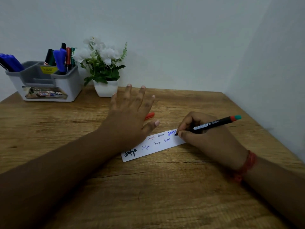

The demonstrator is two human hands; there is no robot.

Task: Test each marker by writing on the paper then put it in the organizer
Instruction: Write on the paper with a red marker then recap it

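Two hands work over one paper strip (pixel 155 146) lying near the middle of the wooden table (pixel 148 195). The right hand (pixel 206 138), at about 3 o'clock from the strip's centre, has its fingers curled round one black marker (pixel 214 123), whose tip touches the strip's right end; the marker's far end, banded red and green, points to 2 o'clock. The left hand (pixel 130 113) lies with fingers straight and spread, its heel and thumb resting on the strip's upper left part, holding nothing.

Seven small handwritten words can be counted on the strip, in black, blue and red ink; the hand covers part of the upper row, so more may be hidden. One red object (pixel 149 115) peeks out at 1 o'clock from the left hand, mostly covered; whether it is a cap or a marker cannot be told.

One grey-and-white organizer (pixel 46 83) stands at 10 o'clock near the table's back edge, with several compartments. Blue markers (pixel 11 62) lean out of its left compartment, cut off by the frame edge, so their count is unclear. The right compartment holds a crowded cluster (pixel 61 57) of roughly six blue, black, red and green markers, overlapping too much to count firmly. One white potted plant (pixel 104 68) with white flowers stands just beside the organizer, at 11 o'clock.
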